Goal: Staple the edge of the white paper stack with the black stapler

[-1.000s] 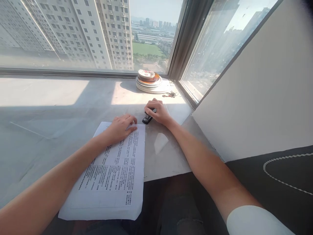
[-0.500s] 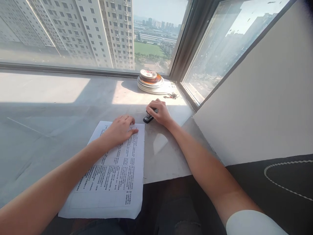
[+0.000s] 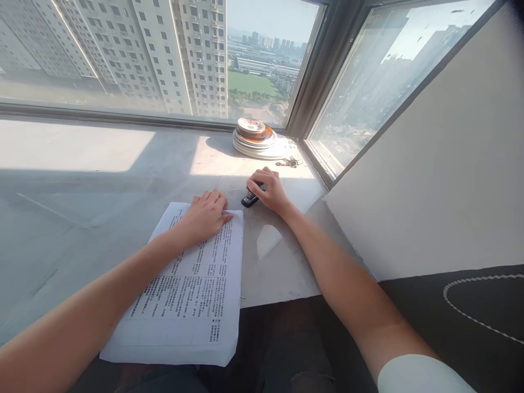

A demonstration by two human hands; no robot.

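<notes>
Our right hand (image 3: 268, 188) grips the black stapler (image 3: 248, 200), its long axis slanting near-left toward the printed paper's (image 3: 192, 327) far right corner, our left hand (image 3: 208, 215) pressing or pinching the sheet, we cannot tell.

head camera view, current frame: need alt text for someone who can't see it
A person's right hand holds a black stapler on a grey window ledge, while the left hand rests on printed paper that overhangs the near edge. Beyond are stacked plates and what look like keys, near windows facing tall buildings.
</notes>
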